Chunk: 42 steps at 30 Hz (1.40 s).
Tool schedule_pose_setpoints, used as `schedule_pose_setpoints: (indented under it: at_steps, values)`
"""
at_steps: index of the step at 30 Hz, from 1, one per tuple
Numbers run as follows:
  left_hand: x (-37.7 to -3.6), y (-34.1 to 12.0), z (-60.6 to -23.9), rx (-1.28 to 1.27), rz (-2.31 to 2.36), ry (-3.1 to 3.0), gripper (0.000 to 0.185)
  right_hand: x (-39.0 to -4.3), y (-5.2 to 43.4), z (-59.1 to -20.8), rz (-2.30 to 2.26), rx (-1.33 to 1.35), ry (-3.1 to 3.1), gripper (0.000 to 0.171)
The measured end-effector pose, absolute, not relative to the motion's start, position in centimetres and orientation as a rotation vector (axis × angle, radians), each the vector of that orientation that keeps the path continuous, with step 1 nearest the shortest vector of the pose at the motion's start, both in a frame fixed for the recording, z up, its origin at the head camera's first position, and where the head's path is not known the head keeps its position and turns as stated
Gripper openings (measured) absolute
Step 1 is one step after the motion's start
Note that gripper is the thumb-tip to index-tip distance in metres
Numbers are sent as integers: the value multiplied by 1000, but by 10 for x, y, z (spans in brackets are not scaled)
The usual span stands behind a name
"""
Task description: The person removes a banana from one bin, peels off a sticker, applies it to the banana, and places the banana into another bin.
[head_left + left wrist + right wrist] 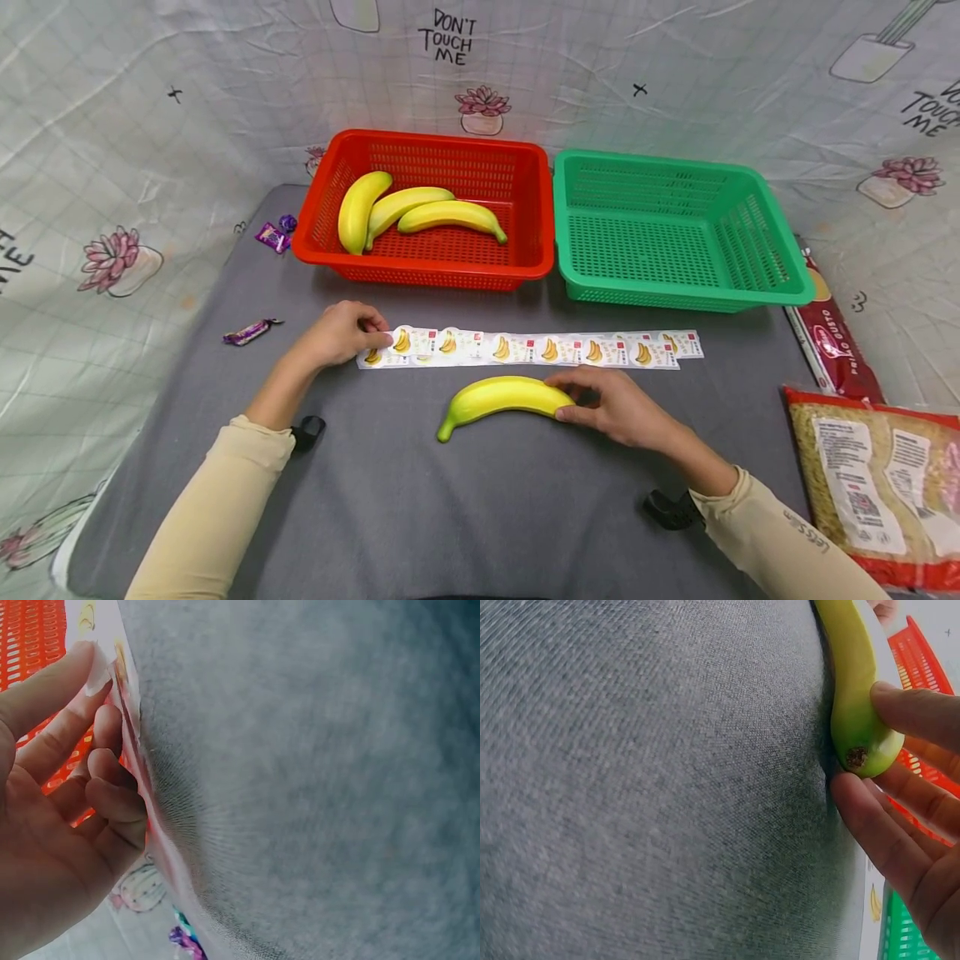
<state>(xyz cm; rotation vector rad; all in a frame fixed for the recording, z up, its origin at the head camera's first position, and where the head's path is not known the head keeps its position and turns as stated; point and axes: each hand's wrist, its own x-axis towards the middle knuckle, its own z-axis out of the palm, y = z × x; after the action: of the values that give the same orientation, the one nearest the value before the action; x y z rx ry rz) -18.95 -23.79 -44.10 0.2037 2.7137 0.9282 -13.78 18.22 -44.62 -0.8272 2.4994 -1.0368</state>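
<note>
Strips of banana stickers (510,348) lie across the grey table in front of the baskets. My left hand (347,335) pinches a sticker at their left end between thumb and index finger; in the left wrist view its white edge (99,671) stands up between the fingertips. Nearer to me, a yellow banana (498,394) with a green stem lies on the table. My right hand (611,404) grips its right end, the thumb on one side and fingers on the other. The dark tip (856,757) of the banana shows in the right wrist view.
Behind the strips stands a red basket (435,271) with three bananas (401,204), and a green basket (682,294) adjoins it. Wrapped candies (251,332) lie at the left. A bag of pasta (862,483) and a dark red packet (838,346) are at the right edge.
</note>
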Motion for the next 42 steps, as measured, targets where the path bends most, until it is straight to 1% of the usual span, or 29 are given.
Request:
schedule_pose_setpoints:
  at_steps: [5,10,14,20,26,29,34,42]
  values:
    - [-188,-238,-438,180,974,2698,17,-141,185,-444,-1036,-827,2524,44]
    - [-186,-235,-430,170,1093,2643,22,-158,174,-426,-1095,-840,2591,35]
    - [-185,-231,-425,155,1162,2605,24,-181,149,-403,-1114,-859,2614,27]
    - [-183,-227,-421,139,1230,2591,26,-211,99,-383,-1093,-888,2546,24]
    - [-181,-222,-419,118,1310,2560,29,-226,54,-381,-999,-979,2506,23]
    - [-181,-220,-419,109,1342,2543,29,-230,40,-383,-929,-975,2534,22]
    - [-181,-216,-420,112,1377,2529,29,-232,29,-384,-882,-921,2545,23]
    - [-179,-214,-422,82,1471,2473,28,-229,19,-388,-835,-927,2550,20]
